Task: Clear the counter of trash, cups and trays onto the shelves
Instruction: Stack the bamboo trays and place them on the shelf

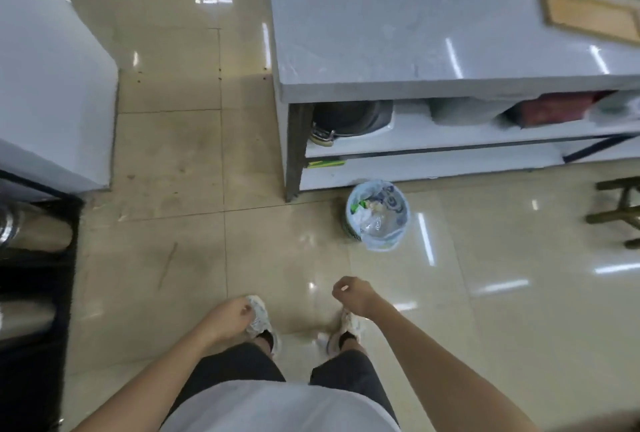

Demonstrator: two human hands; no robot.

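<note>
I stand on the tiled floor facing the corner of the white counter. Two wooden trays lie on its far right end. Under the top are shelves holding a dark pot, a white container and a red item. A small bin lined with a plastic bag and full of trash stands on the floor by the counter's corner. My left hand and my right hand hang low in front of me above my shoes, fingers curled in, with nothing visible in either.
A white cabinet stands on the left, with a black mat and metal cylinders below it. A dark stool frame is at the right edge. A tiled aisle runs between the cabinet and the counter.
</note>
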